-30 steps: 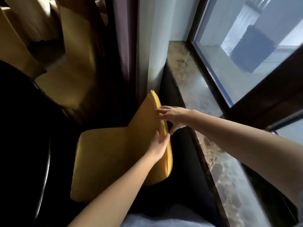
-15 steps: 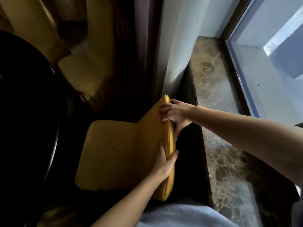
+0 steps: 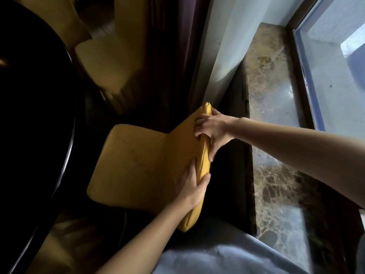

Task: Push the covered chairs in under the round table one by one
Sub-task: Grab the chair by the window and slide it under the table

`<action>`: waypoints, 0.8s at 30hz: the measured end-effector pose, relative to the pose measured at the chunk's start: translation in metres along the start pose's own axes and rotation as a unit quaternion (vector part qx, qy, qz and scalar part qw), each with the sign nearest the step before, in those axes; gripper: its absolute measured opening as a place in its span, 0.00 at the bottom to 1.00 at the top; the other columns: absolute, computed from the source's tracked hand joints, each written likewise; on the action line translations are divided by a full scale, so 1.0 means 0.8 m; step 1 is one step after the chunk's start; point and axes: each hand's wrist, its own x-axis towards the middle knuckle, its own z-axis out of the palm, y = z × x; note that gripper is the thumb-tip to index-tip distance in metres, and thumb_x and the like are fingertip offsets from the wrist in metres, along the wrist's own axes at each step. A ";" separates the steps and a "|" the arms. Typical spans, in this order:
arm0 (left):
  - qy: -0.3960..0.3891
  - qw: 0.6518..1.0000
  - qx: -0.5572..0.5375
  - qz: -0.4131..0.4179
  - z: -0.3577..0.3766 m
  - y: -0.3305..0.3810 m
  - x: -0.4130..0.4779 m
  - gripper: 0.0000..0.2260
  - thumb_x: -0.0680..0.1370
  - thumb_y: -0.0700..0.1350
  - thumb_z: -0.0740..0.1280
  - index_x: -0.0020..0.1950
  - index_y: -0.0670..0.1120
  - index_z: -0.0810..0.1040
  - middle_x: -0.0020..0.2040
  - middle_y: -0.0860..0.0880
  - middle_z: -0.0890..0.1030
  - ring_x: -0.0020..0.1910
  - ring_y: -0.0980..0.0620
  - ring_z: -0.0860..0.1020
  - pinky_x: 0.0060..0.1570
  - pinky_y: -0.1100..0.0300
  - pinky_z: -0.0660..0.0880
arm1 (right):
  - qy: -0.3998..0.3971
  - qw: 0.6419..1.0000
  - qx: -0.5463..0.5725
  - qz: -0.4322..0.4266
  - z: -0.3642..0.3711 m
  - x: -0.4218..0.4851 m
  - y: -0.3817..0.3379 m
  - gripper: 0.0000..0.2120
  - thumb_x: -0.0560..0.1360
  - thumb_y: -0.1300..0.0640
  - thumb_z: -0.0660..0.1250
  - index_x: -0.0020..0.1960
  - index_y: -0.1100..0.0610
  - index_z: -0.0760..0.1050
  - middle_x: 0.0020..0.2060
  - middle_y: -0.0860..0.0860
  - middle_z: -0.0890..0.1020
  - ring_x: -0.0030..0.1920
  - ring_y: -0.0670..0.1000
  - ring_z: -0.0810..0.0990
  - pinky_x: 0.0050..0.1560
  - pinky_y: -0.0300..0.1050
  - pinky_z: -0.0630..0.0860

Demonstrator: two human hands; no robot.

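A dim corner beside a window: a polished, brown-veined marble sill (image 3: 272,135) runs along the right under the glass, pale and dark curtains (image 3: 197,56) hang behind; on the left curves the glossy black edge of the round table (image 3: 65,135). The yellow covered chair (image 3: 138,161) stands between table and sill, its seat front near the table rim but not yet under it, so I judge this push barely begun; a second covered chair (image 3: 106,62) beyond looks blurred and likewise out (how many remain I cannot tell). The cover is smooth, matte fabric, softly padded, rounded at the corners. The left hand (image 3: 192,186) clasps the backrest top, thumb behind; the right hand (image 3: 212,131) grips it higher, fingers curled over.
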 end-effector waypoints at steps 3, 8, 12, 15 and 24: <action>0.022 0.999 -0.003 0.026 -0.008 -0.030 -0.014 0.31 0.78 0.63 0.53 0.76 0.56 0.45 0.77 0.48 0.55 0.75 0.44 0.55 0.73 0.46 0.53 | 0.024 0.999 0.031 -0.014 0.011 0.004 -0.023 0.42 0.55 0.25 0.68 0.62 0.46 0.73 0.65 0.48 0.71 0.73 0.54 0.56 0.66 0.79 0.45; 0.049 0.996 -0.069 0.005 -0.035 -0.075 -0.044 0.28 0.79 0.58 0.57 0.76 0.56 0.50 0.76 0.50 0.58 0.74 0.47 0.58 0.69 0.54 0.57 | 0.065 0.995 0.072 -0.029 0.011 0.027 -0.071 0.38 0.58 0.26 0.69 0.62 0.45 0.74 0.68 0.47 0.69 0.74 0.52 0.53 0.63 0.81 0.43; 0.085 0.986 -0.140 -0.018 -0.064 -0.107 -0.065 0.27 0.78 0.55 0.61 0.75 0.53 0.57 0.74 0.50 0.64 0.72 0.49 0.62 0.59 0.63 0.58 | 0.095 0.992 0.070 -0.052 0.001 0.059 -0.108 0.37 0.59 0.26 0.67 0.63 0.44 0.74 0.70 0.47 0.68 0.75 0.53 0.51 0.62 0.82 0.41; 0.101 0.980 -0.170 -0.036 -0.091 -0.128 -0.071 0.31 0.73 0.63 0.61 0.74 0.55 0.60 0.72 0.50 0.67 0.67 0.52 0.67 0.59 0.60 0.63 | 0.107 0.990 0.065 -0.068 -0.015 0.089 -0.128 0.36 0.60 0.26 0.66 0.62 0.43 0.74 0.70 0.47 0.67 0.75 0.52 0.50 0.61 0.82 0.41; 0.180 0.970 -0.143 -0.082 -0.150 -0.176 -0.078 0.36 0.68 0.69 0.55 0.73 0.55 0.61 0.72 0.50 0.67 0.69 0.47 0.67 0.68 0.49 0.65 | 0.123 0.986 0.042 -0.108 -0.071 0.178 -0.153 0.37 0.60 0.26 0.67 0.63 0.43 0.73 0.69 0.46 0.69 0.75 0.51 0.51 0.62 0.80 0.41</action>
